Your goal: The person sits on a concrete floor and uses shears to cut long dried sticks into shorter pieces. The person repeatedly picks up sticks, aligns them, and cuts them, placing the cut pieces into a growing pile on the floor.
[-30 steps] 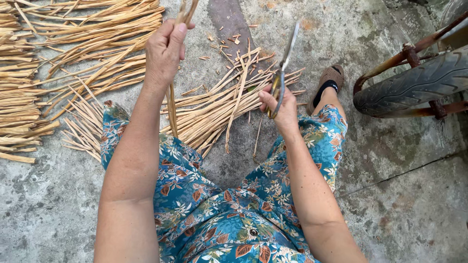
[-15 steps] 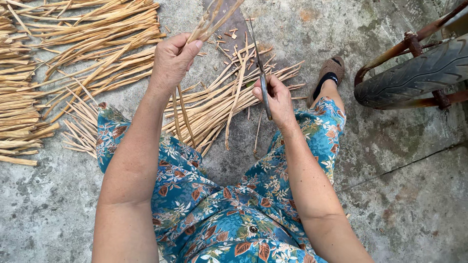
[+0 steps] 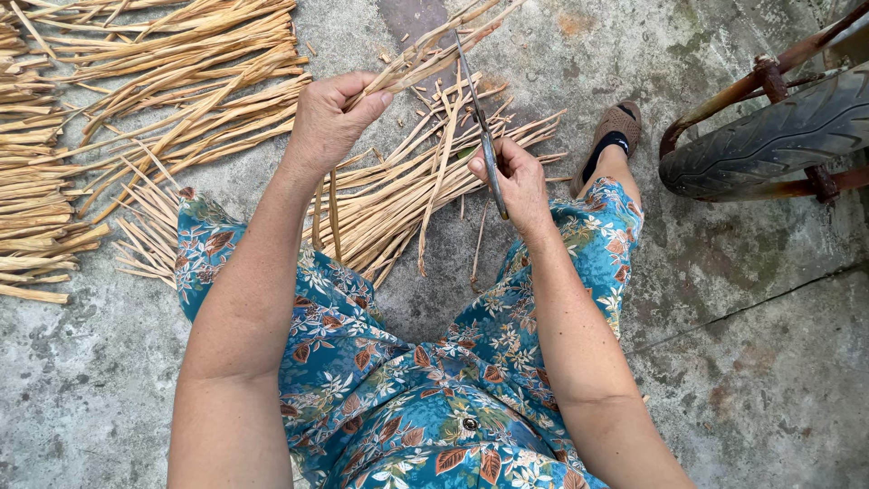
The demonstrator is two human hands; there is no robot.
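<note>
Concrete floor (image 3: 769, 362) lies beneath us, strewn with bamboo strips (image 3: 398, 199). At eleven o'clock our left hand (image 3: 330, 118) pinches a strip (image 3: 425, 56); at one, our right hand (image 3: 518, 181) grips a knife (image 3: 480, 122) against it.

A knife (image 3: 484, 136) stands between the right hand's fingers (image 3: 501, 165), its blade against the strips (image 3: 425, 56) pinched by the left hand's fingers (image 3: 362, 95). Beneath both lies a strip pile (image 3: 407, 195) on the floor (image 3: 751, 362). Left of the left fingers lie bundles (image 3: 136, 100); right of the right fingers, a tyre (image 3: 769, 136).
</note>
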